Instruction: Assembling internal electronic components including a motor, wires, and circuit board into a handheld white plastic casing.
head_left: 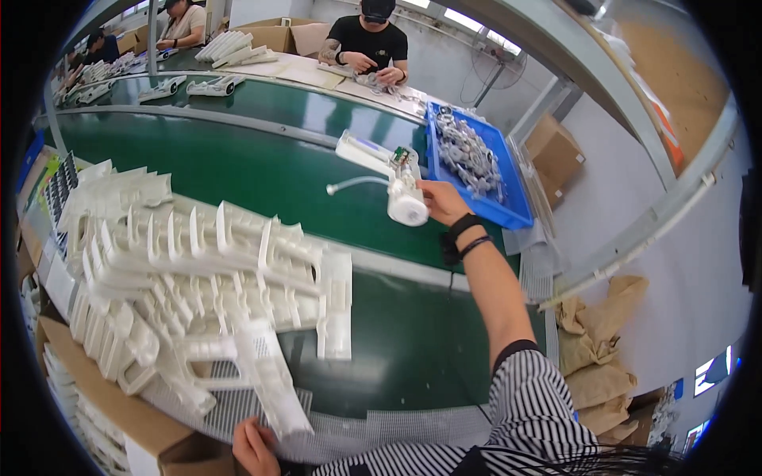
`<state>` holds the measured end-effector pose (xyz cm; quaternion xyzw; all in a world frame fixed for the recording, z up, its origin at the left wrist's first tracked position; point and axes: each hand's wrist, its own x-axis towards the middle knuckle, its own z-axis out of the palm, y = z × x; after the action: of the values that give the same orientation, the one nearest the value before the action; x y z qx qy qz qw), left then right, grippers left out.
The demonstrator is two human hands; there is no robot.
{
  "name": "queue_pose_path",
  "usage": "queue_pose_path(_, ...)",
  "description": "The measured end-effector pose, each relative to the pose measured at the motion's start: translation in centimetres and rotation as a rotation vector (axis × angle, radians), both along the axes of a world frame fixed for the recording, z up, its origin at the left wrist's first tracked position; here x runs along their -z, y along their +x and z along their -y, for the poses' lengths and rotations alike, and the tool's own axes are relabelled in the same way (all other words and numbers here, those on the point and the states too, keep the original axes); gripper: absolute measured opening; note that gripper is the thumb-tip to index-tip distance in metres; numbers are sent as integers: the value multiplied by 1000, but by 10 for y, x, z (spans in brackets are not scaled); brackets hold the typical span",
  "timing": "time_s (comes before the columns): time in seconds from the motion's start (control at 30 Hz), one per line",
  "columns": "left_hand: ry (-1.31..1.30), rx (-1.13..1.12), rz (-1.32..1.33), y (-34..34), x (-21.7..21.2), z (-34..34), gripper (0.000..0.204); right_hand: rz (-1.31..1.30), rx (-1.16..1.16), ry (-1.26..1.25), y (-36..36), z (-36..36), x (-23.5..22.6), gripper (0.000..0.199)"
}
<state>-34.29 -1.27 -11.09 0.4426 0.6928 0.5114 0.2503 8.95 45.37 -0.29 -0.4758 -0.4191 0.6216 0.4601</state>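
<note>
My right hand (444,202) reaches over the green conveyor and grips the round end of a part-built white plastic appliance (407,190). A small circuit board (402,156) shows in its open body, and a thin white hose (357,182) sticks out to the left. Whether the appliance rests on the belt, I cannot tell. At the lower edge, my left hand (254,448) has loosely bent fingers with nothing visible in them. Close beside it, a white plastic housing shell (270,373) with a loop handle lies tilted on a stack of similar shells (182,254).
A blue bin (520,210) of small grey-white parts stands beyond my right hand. Across the green conveyor (230,151), a co-worker (369,47) handles parts. White assemblies (214,86) lie along the far belt. A cardboard box (119,404) of shells stands at lower left; a metal frame (635,246) rises right.
</note>
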Motion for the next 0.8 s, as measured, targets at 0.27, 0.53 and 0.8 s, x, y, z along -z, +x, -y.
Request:
queue_pose_path(0.27,409,32,-930,-3,9,-84,28,-79,513,-43,-29,-182,56,17)
queue_pose_path(0.53,238,76,-566,17,63,-161,29,16,631,-98,-8,-258,90,26)
queue_pose_path(0.8,83,173,-266,31,72,-172,31,-171,297,-216,-15,-253,76,40)
